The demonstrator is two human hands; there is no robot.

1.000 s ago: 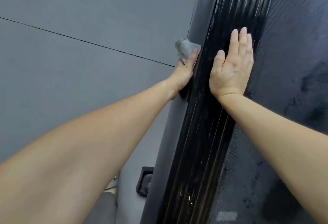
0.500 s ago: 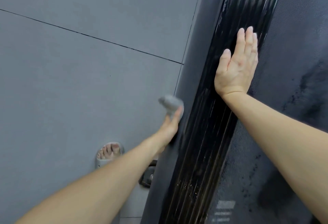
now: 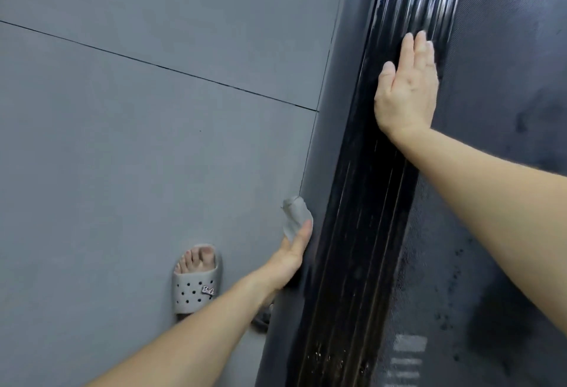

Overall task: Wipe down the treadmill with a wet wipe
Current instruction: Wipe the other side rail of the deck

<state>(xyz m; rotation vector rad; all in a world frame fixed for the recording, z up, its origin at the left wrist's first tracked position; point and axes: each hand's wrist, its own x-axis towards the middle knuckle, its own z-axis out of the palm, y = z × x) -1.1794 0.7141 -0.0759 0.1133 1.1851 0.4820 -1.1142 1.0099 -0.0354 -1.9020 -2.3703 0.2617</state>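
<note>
The treadmill fills the right side: a glossy black ribbed side rail (image 3: 365, 202) runs from top to bottom, with the dark textured belt (image 3: 497, 80) to its right and a grey outer side face (image 3: 322, 147) to its left. My left hand (image 3: 291, 256) holds a crumpled grey wet wipe (image 3: 294, 215) against that grey outer face, low down; its fingers are hidden behind the edge. My right hand (image 3: 406, 92) lies flat with straight fingers on the black rail, higher up.
Grey floor tiles (image 3: 138, 141) with a dark grout line lie to the left. A foot in a grey perforated slipper (image 3: 194, 282) stands on the floor close to my left arm. Part of a dark treadmill foot (image 3: 262, 319) shows under my left wrist.
My left hand with the wipe has slid down the treadmill's outer side towards me. The right hand has stayed flat on the rail. The slippered foot has come into view.
</note>
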